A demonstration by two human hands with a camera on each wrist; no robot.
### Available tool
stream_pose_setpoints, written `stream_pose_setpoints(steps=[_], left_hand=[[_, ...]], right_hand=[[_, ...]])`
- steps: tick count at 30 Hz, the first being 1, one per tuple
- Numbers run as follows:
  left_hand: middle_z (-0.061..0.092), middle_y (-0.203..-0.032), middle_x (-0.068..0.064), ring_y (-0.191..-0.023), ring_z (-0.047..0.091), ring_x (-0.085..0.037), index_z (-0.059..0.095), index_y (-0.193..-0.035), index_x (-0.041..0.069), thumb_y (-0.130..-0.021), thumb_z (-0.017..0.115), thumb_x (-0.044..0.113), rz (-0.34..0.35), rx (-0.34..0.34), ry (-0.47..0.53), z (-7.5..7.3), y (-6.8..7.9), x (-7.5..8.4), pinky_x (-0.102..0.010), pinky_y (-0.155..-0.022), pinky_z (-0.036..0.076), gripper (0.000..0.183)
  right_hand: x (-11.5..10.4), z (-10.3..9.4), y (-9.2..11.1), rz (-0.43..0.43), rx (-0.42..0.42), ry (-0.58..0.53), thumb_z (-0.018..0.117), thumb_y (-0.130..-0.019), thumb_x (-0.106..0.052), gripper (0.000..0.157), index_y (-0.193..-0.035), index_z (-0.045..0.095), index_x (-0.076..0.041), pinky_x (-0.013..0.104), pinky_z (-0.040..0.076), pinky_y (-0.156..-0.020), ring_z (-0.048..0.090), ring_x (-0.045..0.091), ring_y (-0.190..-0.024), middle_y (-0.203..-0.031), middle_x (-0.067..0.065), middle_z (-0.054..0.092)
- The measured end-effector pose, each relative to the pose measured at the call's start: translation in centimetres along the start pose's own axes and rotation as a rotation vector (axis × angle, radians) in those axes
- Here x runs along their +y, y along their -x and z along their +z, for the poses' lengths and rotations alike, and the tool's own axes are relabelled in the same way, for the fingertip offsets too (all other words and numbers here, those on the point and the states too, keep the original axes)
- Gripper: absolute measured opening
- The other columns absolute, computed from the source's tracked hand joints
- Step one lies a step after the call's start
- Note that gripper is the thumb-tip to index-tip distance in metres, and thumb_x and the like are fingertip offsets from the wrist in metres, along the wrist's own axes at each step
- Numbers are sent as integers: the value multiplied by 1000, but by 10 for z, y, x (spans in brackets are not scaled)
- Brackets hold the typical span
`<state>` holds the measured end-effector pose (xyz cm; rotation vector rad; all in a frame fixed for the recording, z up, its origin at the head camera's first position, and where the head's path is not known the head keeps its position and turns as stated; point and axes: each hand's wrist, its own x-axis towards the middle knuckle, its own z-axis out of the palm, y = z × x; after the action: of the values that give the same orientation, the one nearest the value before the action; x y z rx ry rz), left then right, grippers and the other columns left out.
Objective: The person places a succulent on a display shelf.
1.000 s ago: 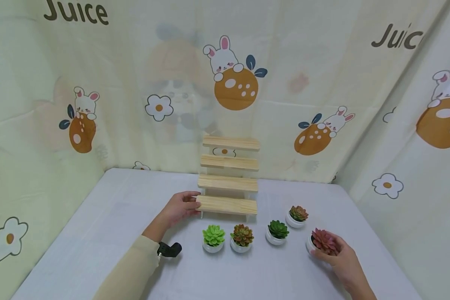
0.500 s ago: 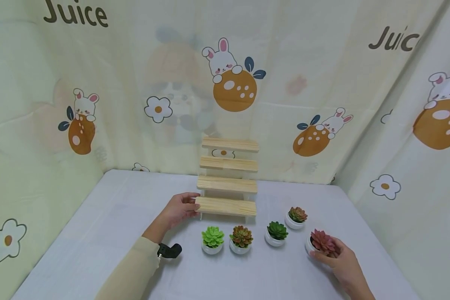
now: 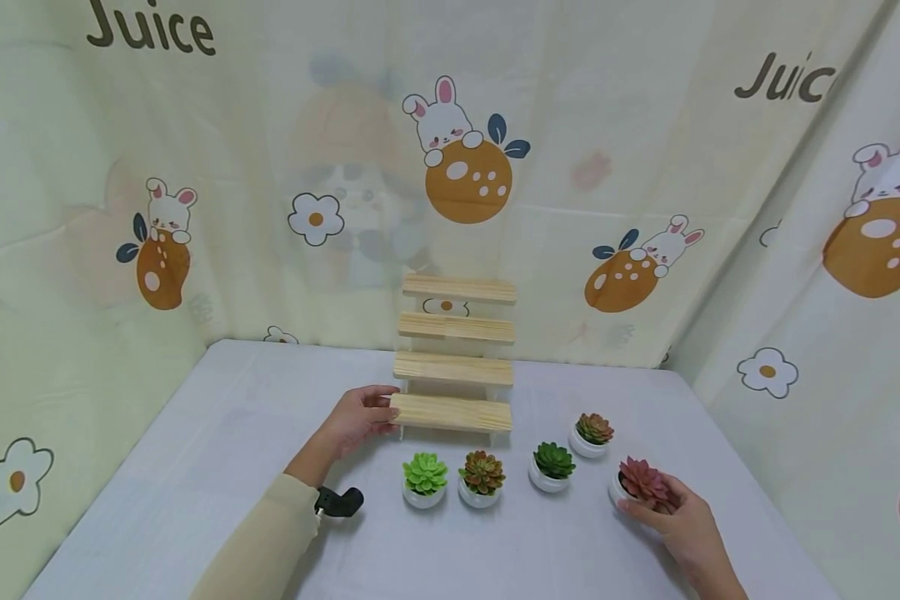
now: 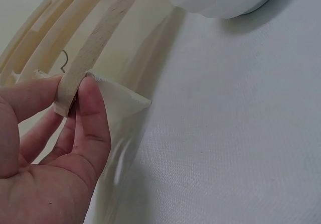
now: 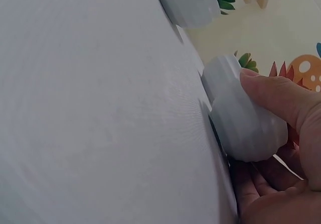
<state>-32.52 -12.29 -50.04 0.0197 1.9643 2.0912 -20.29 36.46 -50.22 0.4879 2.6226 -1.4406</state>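
A tiered wooden shelf (image 3: 453, 412) with several pale planks on white supports stands at the back of the table. My left hand (image 3: 362, 422) pinches the left end of its lowest plank; in the left wrist view the thumb and fingers (image 4: 93, 113) close on the plank end (image 4: 75, 78). At the right, my right hand (image 3: 686, 521) grips a potted succulent with reddish-pink leaves (image 3: 642, 481). Its white ribbed pot (image 5: 248, 126) sits between thumb and fingers in the right wrist view, close against the tabletop. Part of the pot is hidden by the hand.
Left of the right hand stand more potted succulents: dark green (image 3: 553, 461), orange-green (image 3: 594, 429), brownish (image 3: 483, 473) and bright green (image 3: 424, 475). A white table (image 3: 420, 558) lies under everything. A printed curtain (image 3: 270, 125) hangs behind and at both sides.
The view has shifted very slightly. Both hands keep their places, the left at the shelf and the right on the reddish-pink succulent.
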Motion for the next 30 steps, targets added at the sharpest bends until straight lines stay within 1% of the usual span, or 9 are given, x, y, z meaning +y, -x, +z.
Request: stream_pose_setpoints(steps=[1, 5, 9, 13, 15, 19, 25, 27, 30], left_hand=[[61, -114, -14, -90, 67, -17, 54, -143, -3, -94, 67, -4, 1, 2, 1, 0, 0, 0, -28, -78, 62, 50], [61, -113, -14, -90, 66, -17, 54, -142, -4, -94, 66, -5, 1, 7, 5, 0, 0, 0, -28, -77, 62, 50], [61, -114, -14, -90, 66, -17, 54, -143, -4, -94, 66, -6, -3, 5, 6, -1, -1, -1, -29, -79, 62, 50], [61, -114, -14, -91, 66, -17, 54, -143, -4, -94, 66, -5, -4, 5, 5, -1, -3, -2, -29, -79, 62, 51], [61, -114, -14, -91, 66, -17, 54, -143, -4, -94, 66, -5, -3, 6, 4, -1, -3, -2, -29, -79, 62, 51], [61, -114, -14, -91, 66, -17, 54, -143, -4, -94, 66, -6, -1, 7, 7, 0, -3, -2, -29, -78, 62, 51], [61, -115, -15, -91, 66, -18, 54, -143, -4, -94, 65, -7, -1, 11, 11, 1, -2, -2, -29, -78, 62, 50], [61, -115, -15, -91, 66, -18, 54, -143, -5, -94, 65, -7, -1, 14, 11, 1, -2, -1, -28, -78, 62, 50], [62, -115, -15, -90, 67, -18, 55, -142, -5, -94, 65, -8, -2, 18, 22, 2, -1, -1, -28, -77, 62, 50]], right_hand=[[0, 0, 0, -1, 4, 2, 85, -81, -49, 108, -158, 29, 2, 52, 36, -119, 36, 38, -147, -161, 26, 35], [-1, 0, 1, -6, 19, 16, 85, -80, -51, 108, -158, 31, 0, 25, 51, -104, 39, 34, -145, -161, 24, 38], [-1, 1, 2, -5, 18, 2, 85, -80, -51, 108, -159, 31, -2, 20, 51, -100, 40, 28, -146, -162, 21, 37], [-4, 4, 2, -18, 34, -27, 86, -80, -48, 103, -158, 35, -3, 7, 49, -88, 54, -6, -119, -160, 19, 41], [-6, 5, 2, -28, 44, -46, 87, -80, -45, 101, -157, 37, -4, 0, 44, -78, 51, -20, -102, -159, 19, 43], [-10, 8, 4, -48, 51, -88, 88, -80, -41, 98, -156, 39, -4, 1, 46, -77, 49, -24, -95, -156, 17, 47], [-16, 11, 8, -69, 63, -192, 90, -80, -30, 92, -154, 42, -5, 5, 51, -82, 55, -21, -99, -129, -17, 63], [-18, 13, 9, -73, 63, -216, 90, -80, -28, 93, -155, 40, -4, 6, 52, -82, 55, -21, -99, -134, -12, 62], [-24, 14, 10, -76, 61, -217, 89, -81, -30, 97, -158, 36, -3, 3, 50, -83, 51, -25, -98, -153, 9, 52]])
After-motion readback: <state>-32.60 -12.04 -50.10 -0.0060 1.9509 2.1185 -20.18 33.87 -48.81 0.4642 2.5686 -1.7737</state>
